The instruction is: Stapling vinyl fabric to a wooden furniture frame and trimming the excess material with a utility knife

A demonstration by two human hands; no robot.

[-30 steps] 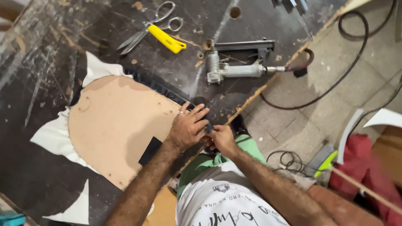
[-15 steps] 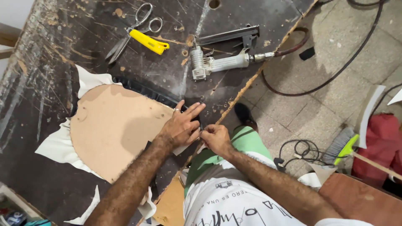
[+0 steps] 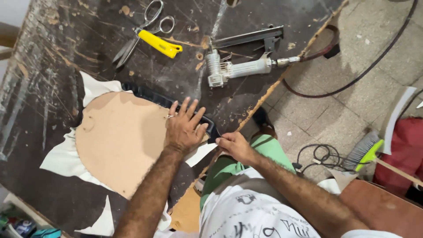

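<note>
Your dark, scratched tabletop (image 3: 66, 53) fills the upper left of the view, its chipped edge running from 1 o'clock down toward 6. On it, at about 9 o'clock from your hands, lies the round brown board (image 3: 119, 141), with white cloth (image 3: 59, 161) sticking out from under it along its left and lower sides. A strip of black edging (image 3: 147, 94) hugs the board's upper right rim.

Your left hand (image 3: 185, 128) is pressed flat on the board's right edge, fingers spread wide, holding nothing, only bearing down. Your right hand (image 3: 233, 145) sits just beside it at 3 o'clock, right at the tabletop edge, fingers pinched narrow; what they pinch is too small to tell, though a flap of the white cloth lies between the two hands.

Up at 12 o'clock from your hands rests the air stapler (image 3: 240, 66), its hose (image 3: 365, 70) trailing off over the tiled floor (image 3: 343, 110) to the right. At 11 o'clock lie the scissors (image 3: 147, 37) with a yellow handle, well apart from the board. Down at 3 o'clock on the floor, a green-headed broom (image 3: 365, 152) lies next to a coil of black cable (image 3: 319, 156).
</note>
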